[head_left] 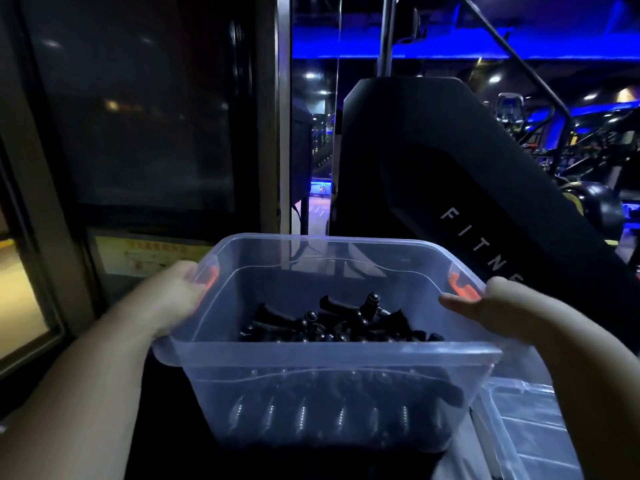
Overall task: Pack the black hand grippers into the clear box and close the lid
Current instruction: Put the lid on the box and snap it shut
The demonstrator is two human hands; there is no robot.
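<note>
A clear plastic box (pixel 325 355) with orange clips on its short sides fills the lower middle of the head view, lifted and held in front of me. Several black hand grippers (pixel 339 323) with metal springs lie piled on its bottom. My left hand (pixel 173 299) grips the box's left rim by the orange clip. On the right rim, my right hand (pixel 495 310) holds the other clip. The box has no lid on it. A clear lid (pixel 526 431) lies flat at the lower right, partly hidden behind the box.
A big black gym machine (pixel 450 174) marked "FITNE" stands right behind the box. A dark window and metal frame (pixel 138 116) fill the left side. More gym equipment under blue light sits at the far right.
</note>
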